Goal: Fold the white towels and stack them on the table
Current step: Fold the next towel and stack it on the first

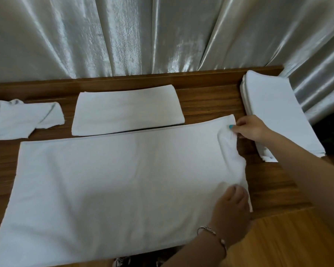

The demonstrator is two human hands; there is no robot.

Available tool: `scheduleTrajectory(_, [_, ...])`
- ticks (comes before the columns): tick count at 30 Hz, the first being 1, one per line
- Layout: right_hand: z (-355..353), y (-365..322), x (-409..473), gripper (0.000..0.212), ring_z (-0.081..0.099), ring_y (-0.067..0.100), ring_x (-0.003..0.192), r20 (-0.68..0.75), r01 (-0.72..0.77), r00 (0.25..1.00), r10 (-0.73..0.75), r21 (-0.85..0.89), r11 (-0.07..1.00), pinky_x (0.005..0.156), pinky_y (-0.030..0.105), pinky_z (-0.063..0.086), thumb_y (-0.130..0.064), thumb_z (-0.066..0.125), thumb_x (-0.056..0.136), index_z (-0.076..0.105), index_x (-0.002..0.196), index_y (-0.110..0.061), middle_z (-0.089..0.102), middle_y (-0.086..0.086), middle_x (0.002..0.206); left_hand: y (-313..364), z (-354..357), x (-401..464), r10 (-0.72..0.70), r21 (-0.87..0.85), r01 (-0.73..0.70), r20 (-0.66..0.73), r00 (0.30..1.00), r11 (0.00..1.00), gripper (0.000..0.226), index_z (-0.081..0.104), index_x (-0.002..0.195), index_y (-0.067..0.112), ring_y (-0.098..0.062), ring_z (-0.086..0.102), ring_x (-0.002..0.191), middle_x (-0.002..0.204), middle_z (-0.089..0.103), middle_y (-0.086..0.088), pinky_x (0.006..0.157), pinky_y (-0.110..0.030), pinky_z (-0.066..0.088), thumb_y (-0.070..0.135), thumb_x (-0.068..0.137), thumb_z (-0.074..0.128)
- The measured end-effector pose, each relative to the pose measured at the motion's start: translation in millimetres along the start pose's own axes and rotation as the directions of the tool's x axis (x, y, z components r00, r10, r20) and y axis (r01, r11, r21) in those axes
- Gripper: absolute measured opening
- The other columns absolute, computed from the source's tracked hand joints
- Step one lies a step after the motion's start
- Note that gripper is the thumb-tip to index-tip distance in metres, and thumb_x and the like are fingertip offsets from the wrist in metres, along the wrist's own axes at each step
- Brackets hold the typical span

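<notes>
A large white towel (114, 185) lies spread flat on the wooden table (206, 97), its right edge bunched and lifted. My right hand (253, 130) pinches the towel's far right corner. At the near right corner, my left hand (231, 214), a bracelet on its wrist, grips the edge with the thumb on top. One folded white towel (127, 112) lies flat behind the spread one. A stack of folded white towels (274, 112) sits at the table's right end, partly behind my right forearm.
A crumpled white towel (17, 120) lies at the far left of the table. A shiny silver curtain (162, 35) hangs right behind the table. Light wooden floor (278, 243) shows below the table's near right edge.
</notes>
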State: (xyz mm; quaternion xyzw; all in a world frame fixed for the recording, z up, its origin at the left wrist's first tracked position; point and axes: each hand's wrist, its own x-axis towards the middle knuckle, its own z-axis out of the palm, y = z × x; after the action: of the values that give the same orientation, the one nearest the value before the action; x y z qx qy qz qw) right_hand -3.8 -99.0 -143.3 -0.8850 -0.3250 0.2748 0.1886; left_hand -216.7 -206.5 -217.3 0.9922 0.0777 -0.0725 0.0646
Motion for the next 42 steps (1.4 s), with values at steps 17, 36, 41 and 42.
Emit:
scheduleTrajectory(17, [-5,-32,-12,0.066,0.064,0.014,0.05,0.039,0.014,0.999,-0.022,0.18,0.984,0.045,0.021,0.052,-0.001,0.058,0.087,0.036,0.144,-0.026,0.066,0.014,0.079,-1,-53,-15,-0.33,-0.73,0.093,-0.188,0.925,0.677,0.021,0.05,0.115,0.005,-0.033,0.062,0.088,0.108,0.062,-0.017,0.072,-0.038,0.054,0.008,0.094,0.049])
scheduleTrajectory(36, [104,-228,-119,0.016,0.068,0.021,0.046,-0.028,0.211,0.977,-0.211,0.234,0.949,0.043,0.022,0.053,0.001,0.052,0.089,0.067,0.083,-0.003,0.063,0.016,0.075,-119,-63,-248,-0.629,-0.879,0.217,-0.114,0.769,0.425,0.012,0.056,0.084,0.016,-0.015,0.056,0.074,0.079,0.06,0.002,0.055,-0.018,0.039,0.024,0.093,0.053])
scheduleTrajectory(41, [151,-295,-142,0.018,0.069,0.025,0.048,0.034,0.25,0.962,-0.272,0.294,0.922,0.044,0.021,0.053,0.005,0.05,0.082,0.065,0.075,0.002,0.065,0.022,0.065,-145,-51,-327,-0.651,-0.834,0.275,-0.127,0.748,0.479,0.019,0.049,0.071,0.007,-0.016,0.045,0.062,0.07,0.049,-0.008,0.053,-0.015,0.031,0.01,0.089,0.054])
scheduleTrajectory(42, [163,-308,-145,0.016,0.069,0.025,0.049,0.046,0.253,0.959,-0.278,0.294,0.922,0.044,0.021,0.053,0.005,0.05,0.082,0.066,0.077,0.004,0.066,0.023,0.065,-149,-48,-341,-0.678,-0.834,0.301,-0.115,0.726,0.464,0.02,0.048,0.071,0.006,-0.018,0.044,0.062,0.069,0.048,-0.009,0.055,-0.019,0.035,0.01,0.09,0.054])
